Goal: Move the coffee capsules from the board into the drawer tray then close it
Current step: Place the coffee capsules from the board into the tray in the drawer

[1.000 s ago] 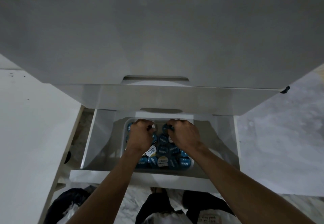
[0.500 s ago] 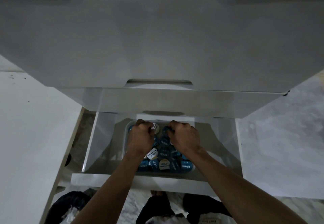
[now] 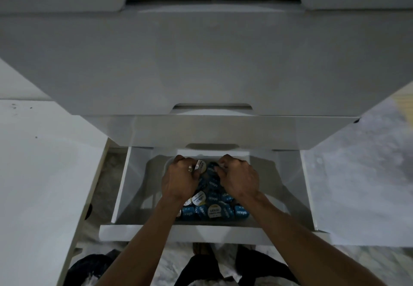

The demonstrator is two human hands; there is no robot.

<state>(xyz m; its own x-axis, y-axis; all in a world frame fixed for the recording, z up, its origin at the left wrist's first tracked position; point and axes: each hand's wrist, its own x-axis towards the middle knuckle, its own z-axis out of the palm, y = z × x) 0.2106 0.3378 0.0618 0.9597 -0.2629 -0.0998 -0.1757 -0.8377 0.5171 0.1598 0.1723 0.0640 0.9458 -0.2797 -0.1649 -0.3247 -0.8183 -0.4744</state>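
Barely shifted since before: left hand (image 3: 181, 179) and right hand (image 3: 239, 177) curled over capsules (image 3: 212, 205) in tray (image 3: 166, 167), apparently settling them; grip contents unclear.

Left hand (image 3: 180, 179), right hand (image 3: 240, 179) curled over coffee capsules (image 3: 214, 210) in tray (open drawer (image 3: 125, 187)).

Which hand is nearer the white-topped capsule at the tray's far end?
Left. The left hand touches the white-topped capsule; the right hand is across the tray's middle.
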